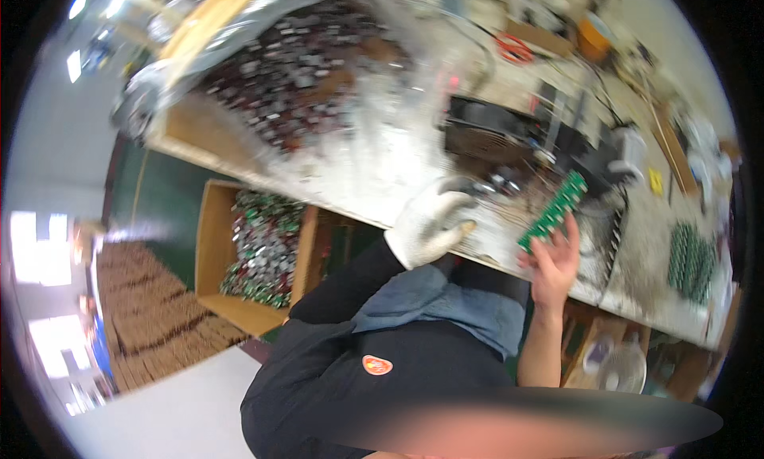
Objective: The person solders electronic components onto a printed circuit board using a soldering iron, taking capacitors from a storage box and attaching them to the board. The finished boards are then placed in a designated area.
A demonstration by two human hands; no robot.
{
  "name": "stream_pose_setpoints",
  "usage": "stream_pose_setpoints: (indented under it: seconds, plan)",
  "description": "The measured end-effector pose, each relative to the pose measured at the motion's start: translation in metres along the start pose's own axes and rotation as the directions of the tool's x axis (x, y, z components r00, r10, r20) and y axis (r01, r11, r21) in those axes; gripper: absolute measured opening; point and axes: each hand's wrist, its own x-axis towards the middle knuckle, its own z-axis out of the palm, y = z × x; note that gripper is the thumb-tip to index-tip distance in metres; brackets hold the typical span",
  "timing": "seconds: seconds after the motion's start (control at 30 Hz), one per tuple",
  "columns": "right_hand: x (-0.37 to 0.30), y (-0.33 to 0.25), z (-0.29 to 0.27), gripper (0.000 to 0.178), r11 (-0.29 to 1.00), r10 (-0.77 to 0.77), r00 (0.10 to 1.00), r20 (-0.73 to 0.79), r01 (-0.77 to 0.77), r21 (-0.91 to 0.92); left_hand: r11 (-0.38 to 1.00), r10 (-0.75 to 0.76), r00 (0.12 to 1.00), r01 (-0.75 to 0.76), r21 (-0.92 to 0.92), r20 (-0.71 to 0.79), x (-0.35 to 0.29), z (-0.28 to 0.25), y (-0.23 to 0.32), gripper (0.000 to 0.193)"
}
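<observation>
My right hand [555, 262], bare, has a narrow green circuit board [552, 212] pinched between thumb and fingers. The board is tilted, its far end up and to the right, with small pale parts along it. My left hand [430, 224] wears a white glove with dark fingertips. Its thumb and fingers are apart, and I see nothing held in it. It hovers by the bench's near edge, left of a dark work fixture [497, 145] with small shiny parts at its front. Blur hides the fixture's details.
A heap of small metallic parts [294, 69] lies on plastic sheeting at the back left. Below the bench [326, 180] stands a cardboard box [208, 236] of green and silver pieces. Stacked green boards [691, 260] lie at the right. An orange container [593, 37] stands behind.
</observation>
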Motion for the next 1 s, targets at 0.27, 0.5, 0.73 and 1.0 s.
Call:
stream_pose_setpoints:
  seconds: [0.27, 0.5, 0.73, 1.0]
  plan:
    - [-0.003, 0.007, 0.014, 0.064, 0.999, -0.043, 0.999, -0.021, 0.044, 0.007, 0.854, -0.214, 0.759, 0.451, 0.260, -0.615, -0.038, -0.131, -0.032, 0.020]
    - [-0.001, 0.006, 0.020, 0.064, 0.997, -0.072, 0.997, -0.019, 0.072, 0.004, 0.691, -0.376, 0.778, 0.597, 0.407, -0.503, -0.013, -0.155, -0.054, 0.044]
    - [-0.004, 0.007, 0.020, 0.066, 0.998, -0.068, 0.997, -0.023, 0.068, 0.008, 0.663, -0.439, 0.765, 0.630, 0.405, -0.471, 0.014, -0.146, -0.075, 0.043]
    - [-0.005, 0.006, 0.019, 0.067, 0.997, -0.068, 0.998, -0.010, 0.069, 0.028, 0.668, -0.311, 0.844, 0.521, 0.532, -0.437, 0.017, -0.134, -0.076, 0.029]
